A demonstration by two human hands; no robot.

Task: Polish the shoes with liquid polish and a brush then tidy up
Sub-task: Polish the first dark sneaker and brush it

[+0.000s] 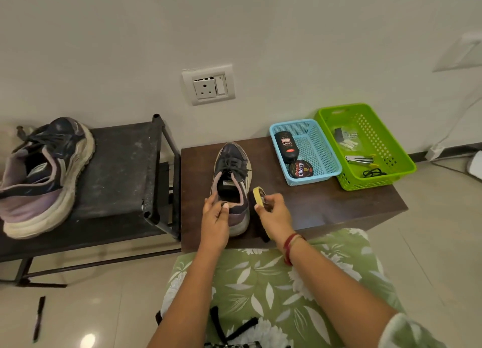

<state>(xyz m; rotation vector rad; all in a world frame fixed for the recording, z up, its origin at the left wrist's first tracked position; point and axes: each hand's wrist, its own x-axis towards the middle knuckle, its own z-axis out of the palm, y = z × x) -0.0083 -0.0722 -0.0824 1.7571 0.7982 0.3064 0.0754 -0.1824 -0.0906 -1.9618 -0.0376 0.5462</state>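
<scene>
A dark sneaker (232, 165) with a pale sole stands on the brown table (326, 204), toe toward the wall. My left hand (216, 217) pinches the rim of its collar at the heel. My right hand (273, 212) grips a shoe brush (258, 194) with a yellow back and dark bristles, held against the sneaker's right side. The second sneaker (41, 175) lies on the black rack at the left. A black liquid polish bottle (287, 147) and a round polish tin (301, 169) lie in the blue basket (326, 147).
A black metal rack (125, 170) stands left of the table. A green basket (386, 144) with small tools sits at the table's right end. A wall socket (208, 84) is behind. A dark stick (38, 319) lies on the tiled floor.
</scene>
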